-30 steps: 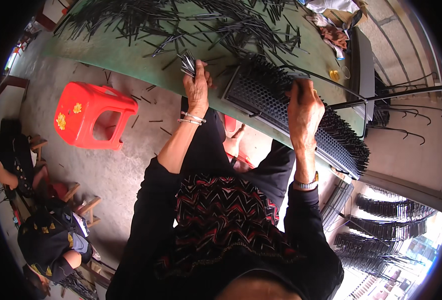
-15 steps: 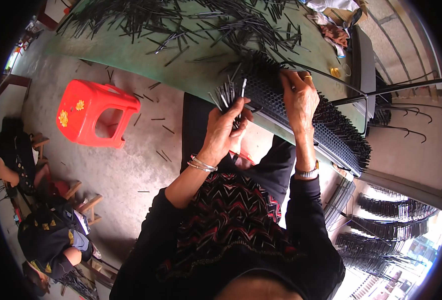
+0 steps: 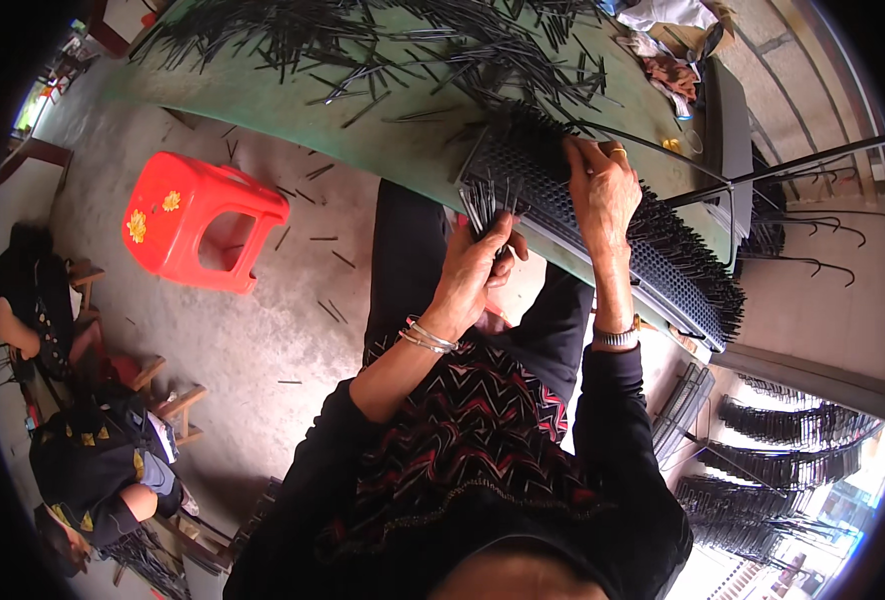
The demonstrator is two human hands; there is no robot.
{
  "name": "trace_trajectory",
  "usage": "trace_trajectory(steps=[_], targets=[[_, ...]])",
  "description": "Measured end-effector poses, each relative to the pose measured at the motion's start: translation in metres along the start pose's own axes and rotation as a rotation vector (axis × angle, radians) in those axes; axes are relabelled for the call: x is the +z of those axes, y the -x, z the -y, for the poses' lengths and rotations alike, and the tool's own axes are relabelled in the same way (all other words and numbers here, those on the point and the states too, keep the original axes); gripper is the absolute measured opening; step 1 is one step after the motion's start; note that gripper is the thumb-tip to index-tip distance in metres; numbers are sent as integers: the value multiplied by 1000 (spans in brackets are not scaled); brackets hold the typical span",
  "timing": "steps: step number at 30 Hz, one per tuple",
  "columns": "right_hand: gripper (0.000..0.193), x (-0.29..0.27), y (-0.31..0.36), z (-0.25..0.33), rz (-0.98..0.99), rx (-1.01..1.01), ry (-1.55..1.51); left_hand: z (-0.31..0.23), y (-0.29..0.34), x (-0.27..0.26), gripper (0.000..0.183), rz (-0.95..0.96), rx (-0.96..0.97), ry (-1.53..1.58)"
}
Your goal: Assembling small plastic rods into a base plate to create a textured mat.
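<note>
My left hand (image 3: 473, 275) is closed round a bundle of thin dark sticks (image 3: 485, 205), their ends fanning up past the thumb. My right hand (image 3: 603, 195) has its fingers bent down at the rows of a long black rack full of small holes (image 3: 553, 190). Whether a stick is pinched between those fingertips is hidden. Upright black sticks (image 3: 688, 260) fill the rack's far side and right end, while the holes along its near side show bare. The rack lies along the near edge of the green table (image 3: 363, 140).
A loose pile of black sticks (image 3: 343, 40) spreads over the table's far part. Thin metal rods (image 3: 783, 170) with hooks jut out at right. On the floor at left stands a red plastic stool (image 3: 203, 225). Two people (image 3: 98, 470) sit beyond it. Filled racks (image 3: 793, 460) hang at lower right.
My left hand has moved right and slightly down with its bundle, closer to the rack. The right hand stays at nearly the same place on the rows. The view has shifted slightly.
</note>
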State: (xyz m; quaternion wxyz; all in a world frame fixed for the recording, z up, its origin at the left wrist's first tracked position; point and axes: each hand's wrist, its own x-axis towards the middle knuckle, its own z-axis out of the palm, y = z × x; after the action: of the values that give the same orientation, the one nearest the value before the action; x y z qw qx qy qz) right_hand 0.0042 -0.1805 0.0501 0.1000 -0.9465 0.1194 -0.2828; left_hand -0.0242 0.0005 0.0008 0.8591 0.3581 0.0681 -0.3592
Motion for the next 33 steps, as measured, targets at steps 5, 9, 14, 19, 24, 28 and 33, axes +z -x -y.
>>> trace_trajectory(steps=[5,9,14,19,24,28,33], targets=[[19,-2,10,-3,-13,-45,-19,2,7,9,21,-24,36,-50],[24,3,13,-9,-101,-105,41,2,9,17,29,-47,18,-83],[31,-24,30,8,251,122,-541,-2,12,18,28,-86,34,-140],[24,-31,33,11,624,413,-1035,-5,12,26,27,-67,25,-208],[14,-27,25,2,676,433,-1146,-9,9,19,30,-3,18,-297],[12,-32,13,5,719,375,-1096,-8,4,15,32,-66,13,-141],[16,-30,-3,12,364,355,-1056,-12,-7,0,42,-149,114,-135]])
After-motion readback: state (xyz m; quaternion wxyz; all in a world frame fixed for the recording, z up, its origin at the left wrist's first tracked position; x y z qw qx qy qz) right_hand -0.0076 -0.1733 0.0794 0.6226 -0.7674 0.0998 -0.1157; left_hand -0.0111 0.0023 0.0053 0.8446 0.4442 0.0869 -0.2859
